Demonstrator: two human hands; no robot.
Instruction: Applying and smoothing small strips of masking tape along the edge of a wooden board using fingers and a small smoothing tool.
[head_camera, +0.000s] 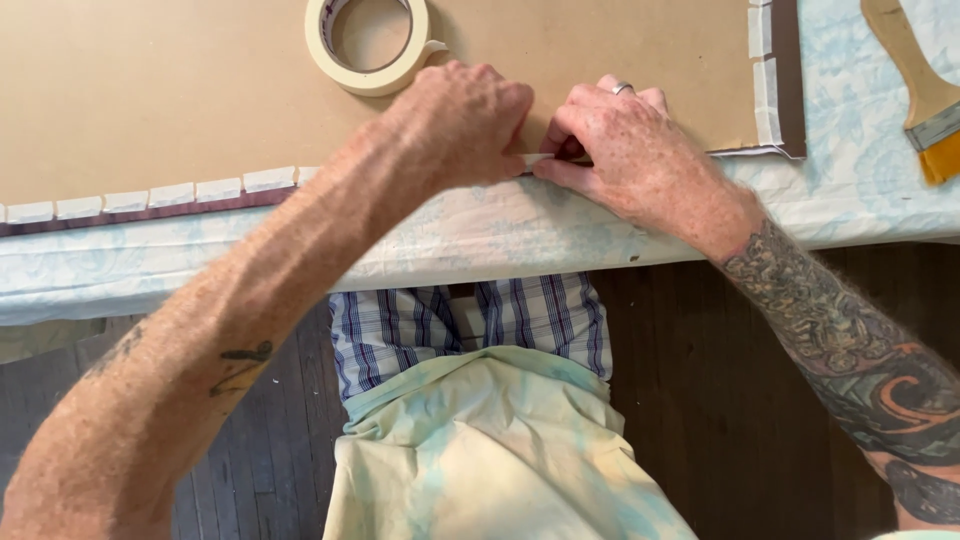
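Bare board (150, 90) left of the hands; tape roll (368, 42) just beyond.

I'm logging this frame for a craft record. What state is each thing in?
Left hand: pressing down at the board's near edge.
Right hand: pinching a small tape piece.
Brown board: flat on the cloth, short tape strips along its edges.
Tape roll: lying flat, loose end sticking out.
Paintbrush: lying unused on the cloth.

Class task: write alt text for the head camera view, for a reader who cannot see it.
Left hand and right hand press a small piece of masking tape onto the near edge of a brown board. A tape roll lies above, a paintbrush at right.
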